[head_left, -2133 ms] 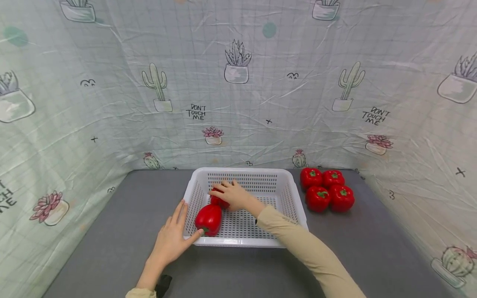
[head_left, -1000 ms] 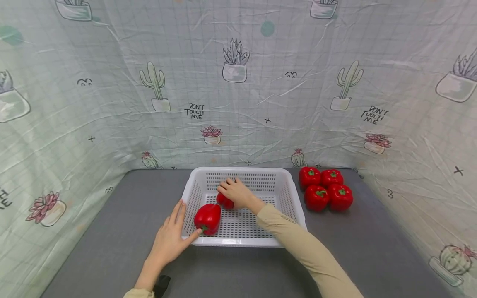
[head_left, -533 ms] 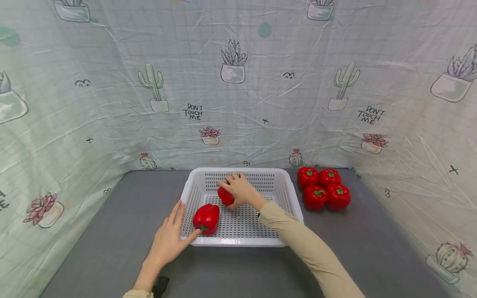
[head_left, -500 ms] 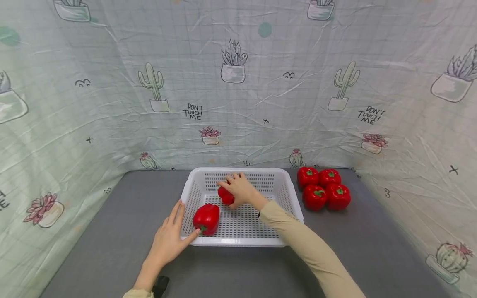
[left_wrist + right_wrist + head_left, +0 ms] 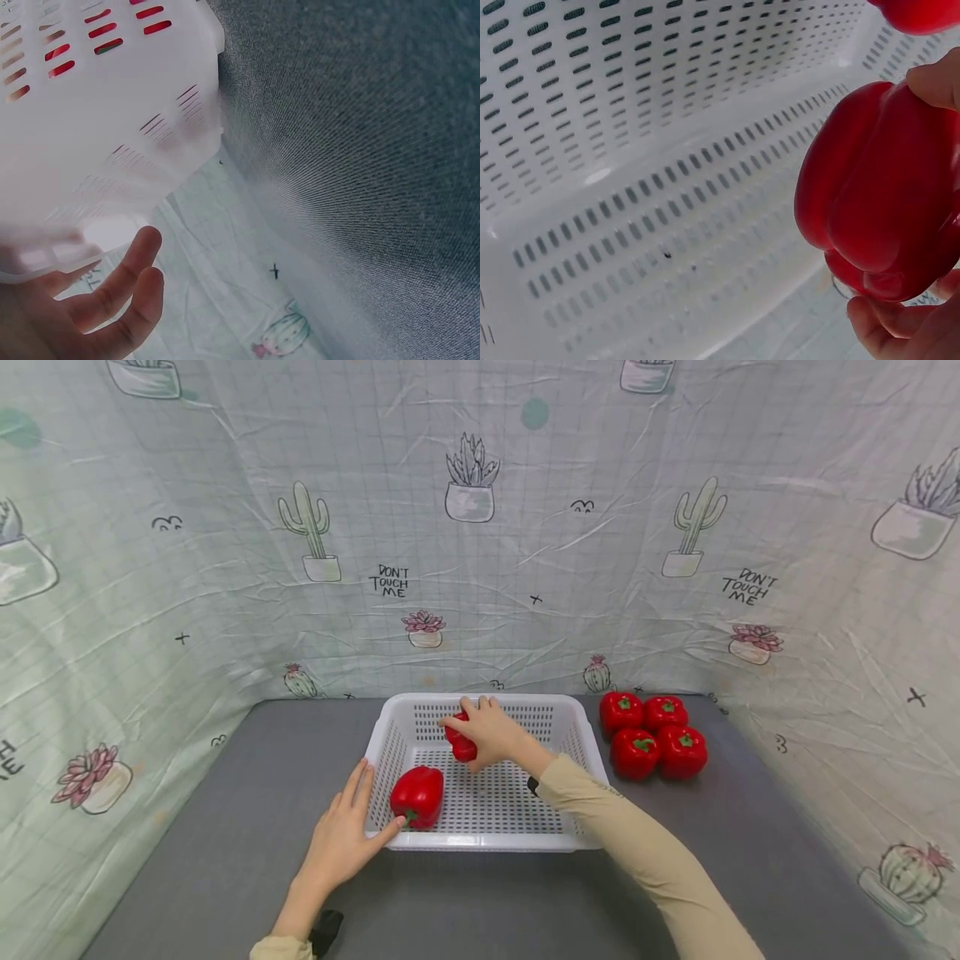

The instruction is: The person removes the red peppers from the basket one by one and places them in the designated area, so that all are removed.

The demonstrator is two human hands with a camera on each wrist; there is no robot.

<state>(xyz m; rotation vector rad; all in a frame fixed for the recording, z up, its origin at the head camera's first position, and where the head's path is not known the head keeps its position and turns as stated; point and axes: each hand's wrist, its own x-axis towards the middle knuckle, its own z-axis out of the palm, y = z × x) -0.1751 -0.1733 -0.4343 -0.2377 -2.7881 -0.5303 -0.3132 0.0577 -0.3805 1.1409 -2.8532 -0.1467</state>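
Note:
A red bell pepper (image 5: 877, 187) is gripped by my right hand (image 5: 495, 732) over the back left part of a white perforated basket (image 5: 510, 842). In the right wrist view the thumb lies at one end of the pepper and fingertips (image 5: 870, 326) at the other. Another red bell pepper (image 5: 417, 797) lies in the basket's front left corner, its green stem toward me. My left hand (image 5: 341, 835) rests on the basket's left rim with the fingers spread, thumb over the front corner close to that stem. In the left wrist view, fingers (image 5: 127, 281) extend past the rim.
Several red bell peppers (image 5: 681, 752) stand grouped on the grey table (image 5: 225, 827), right of the basket. A cactus-printed curtain (image 5: 525, 552) encloses the table at the back and sides.
My right hand has raised the bell pepper from the basket floor and shifted it slightly right and back. My left hand has stayed on the rim, and the other peppers have not moved.

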